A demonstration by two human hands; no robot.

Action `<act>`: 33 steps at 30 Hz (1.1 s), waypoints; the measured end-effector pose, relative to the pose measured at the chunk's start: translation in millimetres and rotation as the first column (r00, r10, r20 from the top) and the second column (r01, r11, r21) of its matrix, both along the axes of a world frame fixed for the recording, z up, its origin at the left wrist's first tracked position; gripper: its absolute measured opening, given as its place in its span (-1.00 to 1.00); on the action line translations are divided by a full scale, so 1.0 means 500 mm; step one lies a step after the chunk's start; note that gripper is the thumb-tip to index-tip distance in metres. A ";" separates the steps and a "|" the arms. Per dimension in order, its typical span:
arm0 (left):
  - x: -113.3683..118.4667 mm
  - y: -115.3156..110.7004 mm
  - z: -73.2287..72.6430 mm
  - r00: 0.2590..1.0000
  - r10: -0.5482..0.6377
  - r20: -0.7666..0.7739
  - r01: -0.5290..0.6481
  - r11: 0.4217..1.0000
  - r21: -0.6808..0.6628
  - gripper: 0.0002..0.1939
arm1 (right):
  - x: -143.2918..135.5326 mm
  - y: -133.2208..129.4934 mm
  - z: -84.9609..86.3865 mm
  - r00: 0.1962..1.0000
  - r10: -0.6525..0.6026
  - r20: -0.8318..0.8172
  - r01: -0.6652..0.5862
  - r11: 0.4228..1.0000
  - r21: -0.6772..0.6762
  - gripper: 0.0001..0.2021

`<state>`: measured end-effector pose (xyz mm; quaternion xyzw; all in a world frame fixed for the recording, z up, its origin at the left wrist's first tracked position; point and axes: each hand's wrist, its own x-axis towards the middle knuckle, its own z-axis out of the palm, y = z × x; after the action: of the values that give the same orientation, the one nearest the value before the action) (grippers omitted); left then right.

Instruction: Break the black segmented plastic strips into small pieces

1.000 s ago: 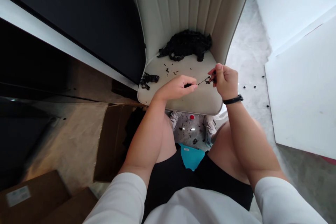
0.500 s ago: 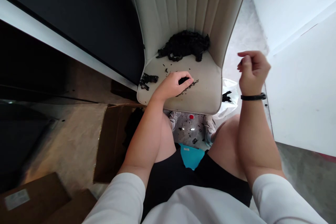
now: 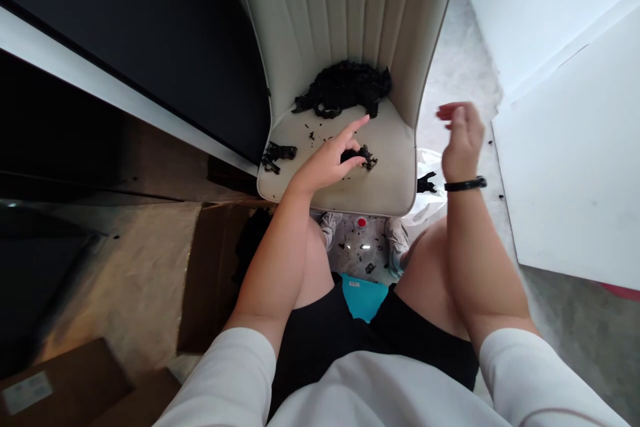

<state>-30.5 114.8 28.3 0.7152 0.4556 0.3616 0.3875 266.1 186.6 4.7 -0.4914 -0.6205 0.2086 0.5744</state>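
Note:
My left hand (image 3: 330,159) is over the front of the cream chair seat (image 3: 390,177), index finger stretched out and thumb apart. A small black stringy piece (image 3: 369,159) lies on the seat by its thumb. To the right of the chair, my right hand (image 3: 464,140) is raised in the air, slightly blurred, fingers loosely extended; I see nothing in it. A large heap of black tangled pieces (image 3: 347,88) rests against the backrest. A smaller black clump (image 3: 278,155) sits at the seat's left edge, with black crumbs scattered between.
A white plastic bag (image 3: 429,203) with black bits is at the chair's right. An open cardboard box (image 3: 210,280) stands on the left. Below the seat, black scraps and a red-capped object (image 3: 361,222) lie between my shoes. Dark panels are at left, a white panel (image 3: 575,180) at right.
My left hand's fingers have spread from a curled grip, and the black piece shows on the seat. My right hand has shifted left and its pinch has loosened. The view has moved slightly.

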 end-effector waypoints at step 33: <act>0.070 -0.019 0.006 0.913 0.019 0.407 0.008 0.998 -0.064 -0.31 | -0.195 -0.136 0.065 0.590 0.542 -0.598 -0.747 0.647 -0.150 -0.23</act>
<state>4.6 105.5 31.4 0.6100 0.3781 0.4890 0.4957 168.5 118.5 37.2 -0.2563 -0.5314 0.6445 0.4864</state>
